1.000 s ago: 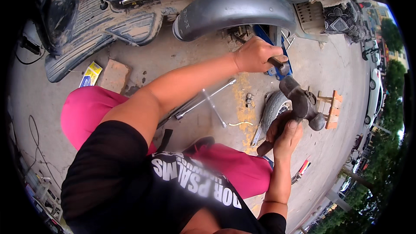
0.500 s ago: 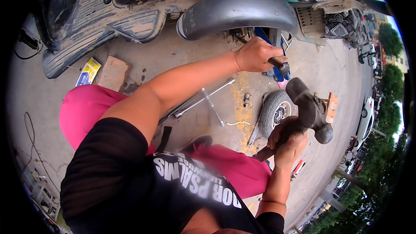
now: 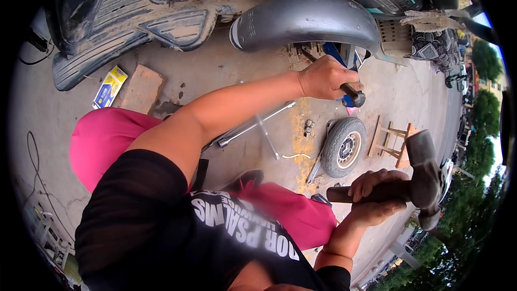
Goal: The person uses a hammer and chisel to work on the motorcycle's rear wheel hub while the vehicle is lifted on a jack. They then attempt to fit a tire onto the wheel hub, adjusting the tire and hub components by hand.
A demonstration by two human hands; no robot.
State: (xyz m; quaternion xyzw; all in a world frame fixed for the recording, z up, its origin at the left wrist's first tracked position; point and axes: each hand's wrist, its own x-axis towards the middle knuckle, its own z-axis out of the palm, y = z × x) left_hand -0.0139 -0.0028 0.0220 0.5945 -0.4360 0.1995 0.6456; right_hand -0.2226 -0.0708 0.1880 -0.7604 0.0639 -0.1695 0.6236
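My left hand (image 3: 327, 77) is wrapped round a dark steel bar (image 3: 354, 95) with a battered, mushroomed end pointing toward me. It is below the rear edge of a silver mudguard (image 3: 307, 19); the bar's far end is mostly hidden by the hand and the shadow there. My right hand (image 3: 374, 196) grips a heavy hammer (image 3: 425, 180) by its short dark handle. The hammer's head is held out to the right, well apart from the bar. Just beyond my left hand, part of a blue jack (image 3: 335, 51) shows under the mudguard.
A removed wheel (image 3: 344, 148) leans on the ground, a wrench (image 3: 313, 171) beside it. Nearby lie a four-way lug wrench (image 3: 256, 124), several nuts (image 3: 308, 127) and a wooden stool (image 3: 396, 143). A brick (image 3: 142, 88) and a yellow-blue packet (image 3: 110, 87) are at left, below the vehicle's muddy footboard (image 3: 102, 56).
The hammer has swung away from the bar, down and to the right, its head turning outward. My left hand still holds the bar in about the same place. The view has shifted slightly.
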